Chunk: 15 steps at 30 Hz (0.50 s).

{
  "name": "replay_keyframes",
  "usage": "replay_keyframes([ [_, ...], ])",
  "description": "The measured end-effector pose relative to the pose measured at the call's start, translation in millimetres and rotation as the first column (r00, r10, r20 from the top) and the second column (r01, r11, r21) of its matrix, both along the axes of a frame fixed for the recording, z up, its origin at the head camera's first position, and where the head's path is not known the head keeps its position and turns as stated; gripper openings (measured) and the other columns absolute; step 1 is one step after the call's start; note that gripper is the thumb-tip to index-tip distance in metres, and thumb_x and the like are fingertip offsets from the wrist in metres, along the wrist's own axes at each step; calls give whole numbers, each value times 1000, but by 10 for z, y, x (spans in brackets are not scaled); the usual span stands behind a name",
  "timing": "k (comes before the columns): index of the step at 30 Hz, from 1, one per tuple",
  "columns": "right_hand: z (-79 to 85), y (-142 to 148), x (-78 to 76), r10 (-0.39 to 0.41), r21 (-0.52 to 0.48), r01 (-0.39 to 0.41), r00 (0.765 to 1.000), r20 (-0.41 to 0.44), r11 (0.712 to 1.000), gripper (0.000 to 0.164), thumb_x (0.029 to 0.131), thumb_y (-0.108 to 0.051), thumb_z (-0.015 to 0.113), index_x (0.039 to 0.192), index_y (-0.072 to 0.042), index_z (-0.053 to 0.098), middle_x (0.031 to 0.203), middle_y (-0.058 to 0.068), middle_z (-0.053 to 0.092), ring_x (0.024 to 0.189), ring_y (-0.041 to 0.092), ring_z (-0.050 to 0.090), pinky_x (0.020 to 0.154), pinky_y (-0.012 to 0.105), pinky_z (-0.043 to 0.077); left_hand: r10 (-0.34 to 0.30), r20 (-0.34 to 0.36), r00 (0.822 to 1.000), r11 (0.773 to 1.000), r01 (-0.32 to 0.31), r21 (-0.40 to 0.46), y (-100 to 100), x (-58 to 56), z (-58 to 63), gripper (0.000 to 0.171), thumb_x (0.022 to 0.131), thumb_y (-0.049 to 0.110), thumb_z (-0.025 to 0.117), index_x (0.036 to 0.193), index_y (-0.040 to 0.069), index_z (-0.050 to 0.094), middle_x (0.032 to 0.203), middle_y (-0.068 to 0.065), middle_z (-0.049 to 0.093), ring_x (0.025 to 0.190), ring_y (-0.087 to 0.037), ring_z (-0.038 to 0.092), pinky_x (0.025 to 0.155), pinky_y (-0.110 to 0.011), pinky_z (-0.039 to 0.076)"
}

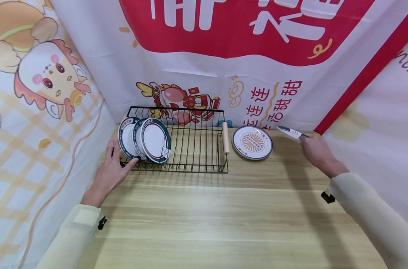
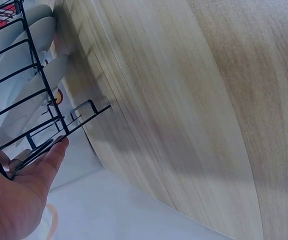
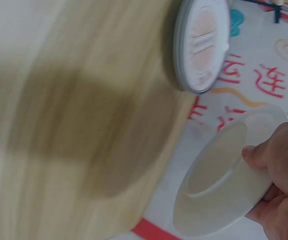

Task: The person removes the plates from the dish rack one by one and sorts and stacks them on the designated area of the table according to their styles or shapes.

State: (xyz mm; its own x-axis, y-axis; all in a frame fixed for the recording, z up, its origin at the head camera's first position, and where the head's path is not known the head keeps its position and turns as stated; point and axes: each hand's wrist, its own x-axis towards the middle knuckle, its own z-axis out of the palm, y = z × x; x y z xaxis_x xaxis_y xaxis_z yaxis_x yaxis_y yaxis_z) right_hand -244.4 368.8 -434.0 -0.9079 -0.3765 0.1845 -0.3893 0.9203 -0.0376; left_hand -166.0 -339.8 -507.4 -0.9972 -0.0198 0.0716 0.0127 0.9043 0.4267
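Note:
A black wire dish rack (image 1: 190,172) with a wooden handle (image 1: 225,139) holds 3 white plates (image 1: 154,141) with dark green rims, leaning at its left end. My left hand (image 1: 107,172) grips the rack's left end; in the left wrist view, fingers (image 2: 53,159) curl round the wire frame. Off to the right, my right hand (image 1: 316,151) pinches a single plate (image 1: 291,132) by its edge, raised and tilted. The right wrist view shows that plate's pale underside (image 3: 209,210) with the thumb against it. Right of the rack lies a stack of plates (image 1: 252,143) with a sunburst pattern on top.
Everything stands on a wood-grain table (image 1: 197,220). A printed cloth (image 1: 190,67) hangs along the back, and patterned cloths (image 1: 32,149) close in the left and right sides. The rack's slots right of the leaning plates hold nothing.

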Motion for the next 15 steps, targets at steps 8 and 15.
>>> replay_keyframes([
  [8,-228,158,87,-36,137,29,998,51,990,10,92,6,58,99,11,63,70,24,61,57,38,57,51,54,49,4,14,1000,1000,-4,11,12,-9,9,108,103,68,50,168,14,-16,177,-10,-18,132,-75,36,98,-88,33],
  [15,-403,228,119,-50,107,37,991,127,994,9,93,7,54,98,10,61,73,25,61,61,41,59,54,56,50,0,13,1000,1000,0,11,-8,-8,6,109,103,69,50,168,13,-16,177,-12,-17,130,-77,35,98,-88,33],
])
